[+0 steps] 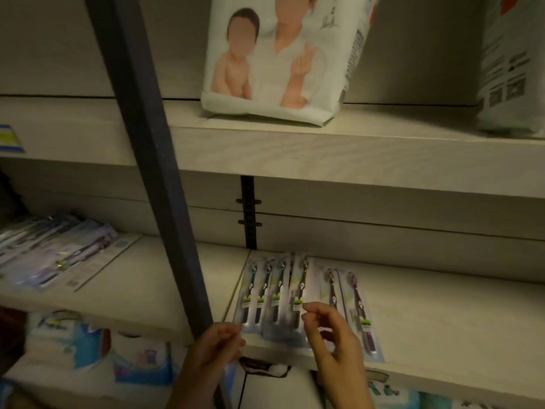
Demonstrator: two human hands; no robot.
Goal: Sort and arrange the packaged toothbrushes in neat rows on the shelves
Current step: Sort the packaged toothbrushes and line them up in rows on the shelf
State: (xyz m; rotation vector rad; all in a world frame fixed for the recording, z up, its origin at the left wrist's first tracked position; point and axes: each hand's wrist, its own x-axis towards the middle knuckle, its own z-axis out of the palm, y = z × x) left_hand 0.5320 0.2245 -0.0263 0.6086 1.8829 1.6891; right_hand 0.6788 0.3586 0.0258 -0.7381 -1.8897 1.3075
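A row of packaged toothbrushes (275,293) lies flat on the middle shelf (442,329), with dark brushes on pale cards that overlap side by side. Two more packs (352,302) lie at the right end, slightly lower. My left hand (218,346) is at the shelf's front edge, fingers curled at the lower left corner of the leftmost pack. My right hand (333,338) is over the row, thumb and forefinger pinching the lower part of a middle pack. A looser pile of toothbrush packs (56,252) lies fanned on the shelf section to the left.
A dark metal upright (159,178) slants down between the two shelf sections, close to my left hand. On the shelf above stand a white diaper bag (280,54) and another bag (510,69). Blue and white packages (88,349) fill the shelf below.
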